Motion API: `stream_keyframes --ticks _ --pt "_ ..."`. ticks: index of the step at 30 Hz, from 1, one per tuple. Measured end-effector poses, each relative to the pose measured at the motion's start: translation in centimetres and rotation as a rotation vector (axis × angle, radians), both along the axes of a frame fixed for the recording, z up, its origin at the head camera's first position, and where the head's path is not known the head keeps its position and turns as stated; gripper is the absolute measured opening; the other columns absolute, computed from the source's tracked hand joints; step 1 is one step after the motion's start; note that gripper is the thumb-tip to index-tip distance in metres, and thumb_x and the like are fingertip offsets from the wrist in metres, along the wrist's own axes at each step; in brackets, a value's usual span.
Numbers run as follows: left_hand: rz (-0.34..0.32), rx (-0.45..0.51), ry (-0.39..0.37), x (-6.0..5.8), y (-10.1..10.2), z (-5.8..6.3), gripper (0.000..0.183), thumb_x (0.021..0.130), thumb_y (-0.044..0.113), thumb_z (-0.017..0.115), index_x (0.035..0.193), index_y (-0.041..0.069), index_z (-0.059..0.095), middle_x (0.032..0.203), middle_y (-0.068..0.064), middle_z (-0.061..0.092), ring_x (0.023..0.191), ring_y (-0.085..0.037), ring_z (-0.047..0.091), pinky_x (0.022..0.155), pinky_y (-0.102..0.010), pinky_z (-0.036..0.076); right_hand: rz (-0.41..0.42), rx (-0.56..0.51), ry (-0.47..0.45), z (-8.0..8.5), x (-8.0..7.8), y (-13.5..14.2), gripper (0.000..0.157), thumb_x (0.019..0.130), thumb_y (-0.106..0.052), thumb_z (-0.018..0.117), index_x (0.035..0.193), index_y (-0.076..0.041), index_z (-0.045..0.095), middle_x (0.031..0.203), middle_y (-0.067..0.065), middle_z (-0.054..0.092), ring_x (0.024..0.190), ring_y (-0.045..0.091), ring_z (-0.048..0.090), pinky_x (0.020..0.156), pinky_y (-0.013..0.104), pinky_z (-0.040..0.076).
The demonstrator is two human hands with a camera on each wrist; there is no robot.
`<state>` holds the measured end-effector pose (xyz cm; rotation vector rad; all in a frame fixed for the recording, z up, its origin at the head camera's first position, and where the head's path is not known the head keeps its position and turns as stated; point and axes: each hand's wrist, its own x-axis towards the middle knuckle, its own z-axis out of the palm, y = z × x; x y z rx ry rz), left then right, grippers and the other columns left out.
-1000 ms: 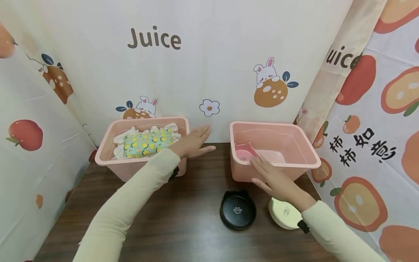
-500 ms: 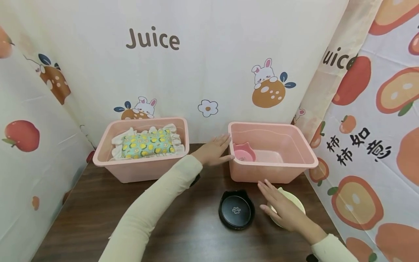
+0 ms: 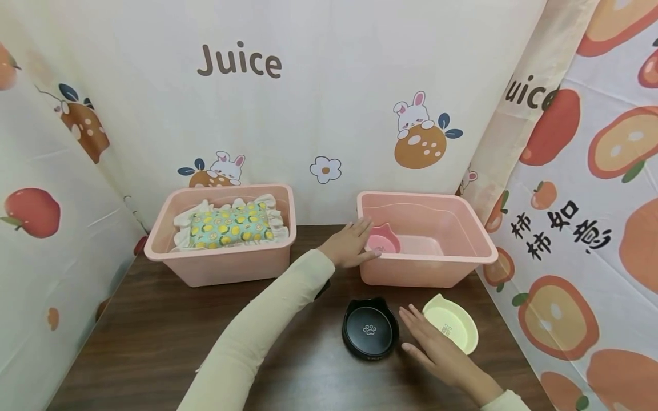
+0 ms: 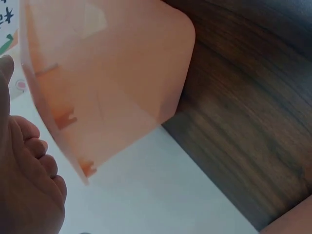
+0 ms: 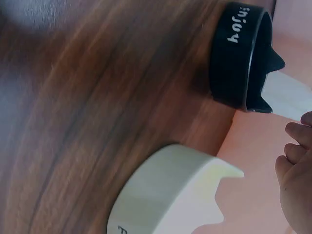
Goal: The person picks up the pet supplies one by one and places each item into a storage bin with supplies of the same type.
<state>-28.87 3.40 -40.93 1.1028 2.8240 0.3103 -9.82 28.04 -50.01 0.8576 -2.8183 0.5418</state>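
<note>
Pink bowl in R bin

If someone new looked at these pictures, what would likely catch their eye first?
Probably the lemon-print cushion in the left pink bin. Next, the black bowl on the dark table, with a pale yellow bowl to its right. The left hand is near the right pink bin, the right hand near those bowls.
</note>
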Motion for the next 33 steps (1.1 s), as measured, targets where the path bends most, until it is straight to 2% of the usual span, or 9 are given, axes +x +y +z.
stream_keyframes --ticks 6,9,12,16,19,27,33 --pt "0.016 -0.024 -0.001 0.2 0.7 -0.4 0.079 0.098 0.059 0.031 0.154 0.007 0.010 0.161 -0.008 0.008 0.148 -0.018 0.005 0.119 -0.035 0.010 -0.006 -0.014 -0.031 -0.4 0.3 -0.9 0.064 0.092 -0.027 0.065 0.148 -0.010 0.038 0.152 0.004 0.038 0.138 0.034 0.034 0.111 0.007 0.000" --pt "0.025 -0.037 -0.004 0.1 0.9 -0.4 0.079 0.098 0.059 0.030 0.154 0.008 0.010 0.162 -0.008 0.008 0.148 -0.018 0.004 0.119 -0.034 0.009 -0.004 -0.006 -0.028 -0.6 0.3 -1.3 0.066 0.092 -0.027 0.065 0.149 -0.013 0.036 0.152 0.002 0.037 0.139 0.031 0.034 0.111 0.009 0.005" --pt "0.036 -0.033 -0.001 0.1 1.0 -0.5 0.079 0.098 0.058 0.034 0.154 0.008 0.011 0.162 -0.007 0.008 0.148 -0.018 0.005 0.119 -0.033 0.009 0.014 0.014 0.002 -0.7 0.3 -1.6 0.068 0.091 -0.027 0.065 0.150 -0.015 0.033 0.151 0.005 0.040 0.139 0.030 0.034 0.113 0.019 0.020" --pt "0.033 -0.023 0.011 0.1 1.0 -0.7 0.079 0.098 0.056 0.036 0.154 0.007 0.010 0.161 -0.007 0.009 0.148 -0.019 0.005 0.119 -0.035 0.010 0.044 0.030 0.028 -0.9 0.2 -1.9 0.067 0.091 -0.027 0.065 0.149 -0.012 0.035 0.148 0.009 0.043 0.137 0.032 0.037 0.105 0.041 0.040" --pt "0.031 -0.031 0.017 0.2 1.0 -0.7 0.080 0.098 0.058 0.034 0.154 0.008 0.009 0.162 -0.007 0.008 0.148 -0.019 0.005 0.119 -0.035 0.010 0.060 0.020 0.011 -1.1 0.1 -2.1 0.066 0.091 -0.026 0.065 0.149 -0.011 0.036 0.148 0.010 0.042 0.137 0.034 0.037 0.099 0.050 0.043" --pt "0.030 -0.039 0.025 0.6 1.0 -0.8 0.081 0.097 0.061 0.030 0.155 0.008 0.009 0.161 -0.006 0.007 0.148 -0.022 0.009 0.119 -0.033 0.009 0.088 0.036 -0.019 -1.9 0.3 -2.8 0.066 0.094 -0.029 0.062 0.150 -0.012 0.032 0.151 0.007 0.039 0.138 0.031 0.035 0.099 0.048 0.044" --pt "0.032 -0.043 0.055 0.3 1.1 -1.0 0.080 0.097 0.060 0.030 0.154 0.008 0.009 0.161 -0.006 0.008 0.148 -0.021 0.007 0.119 -0.035 0.011 0.106 0.042 -0.090 -2.8 0.2 -3.5 0.061 0.097 -0.037 0.055 0.149 -0.011 0.035 0.152 0.008 0.037 0.141 0.031 0.031 0.101 0.049 0.043"
